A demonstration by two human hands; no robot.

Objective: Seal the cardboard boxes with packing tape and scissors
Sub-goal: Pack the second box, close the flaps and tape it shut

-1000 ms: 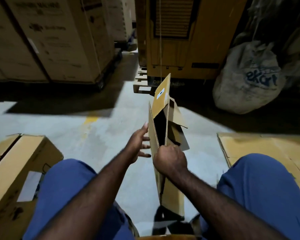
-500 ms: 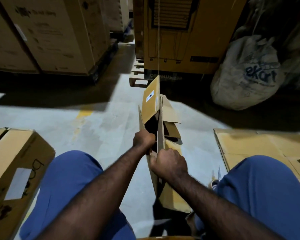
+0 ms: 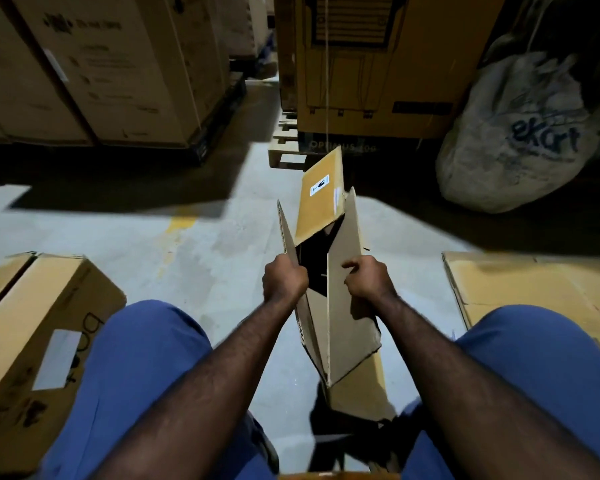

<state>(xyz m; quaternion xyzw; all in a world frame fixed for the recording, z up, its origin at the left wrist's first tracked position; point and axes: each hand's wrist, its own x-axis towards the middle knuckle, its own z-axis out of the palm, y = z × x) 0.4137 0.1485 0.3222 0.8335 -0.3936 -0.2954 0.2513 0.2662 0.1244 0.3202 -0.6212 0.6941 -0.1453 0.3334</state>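
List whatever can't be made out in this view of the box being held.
Head view:
- Inside of the cardboard box: lost in shadow.
- Fingertips of the left hand: tucked behind the wall it grips.
- Label on the far flap: too small to read.
- Print on the stacked cartons: blurred.
- Second box beside the left knee: cut off by the frame edge.

The left hand point(image 3: 284, 282), free a second ago, now grips the cardboard box point(image 3: 354, 341) by its left wall; with the right hand point(image 3: 368, 282) it spreads the box wider.

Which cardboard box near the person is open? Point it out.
The box between the knees, gripped by the left hand and right hand: its flaps stand apart, showing a dark inside. The box at the person's left lies closed.
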